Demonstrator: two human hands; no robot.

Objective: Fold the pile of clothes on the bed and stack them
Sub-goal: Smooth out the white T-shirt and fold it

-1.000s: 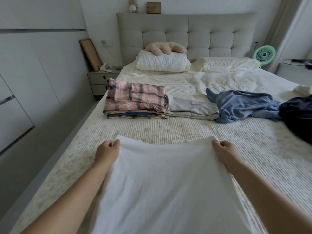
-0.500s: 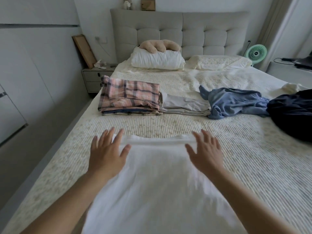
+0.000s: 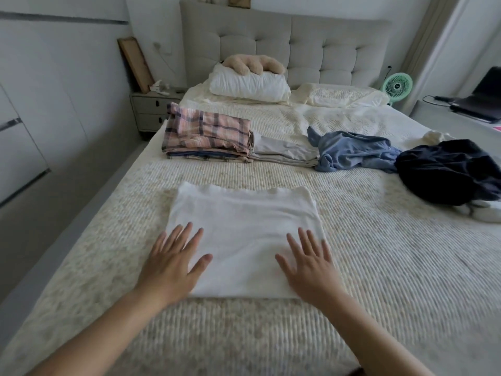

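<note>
Both hands (image 3: 173, 264) flat, white garment (image 3: 244, 240)

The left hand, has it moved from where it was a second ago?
Yes. The left hand let go of the white garment's far edge and drew back toward the person, away from the plaid stack, now lying flat.
</note>
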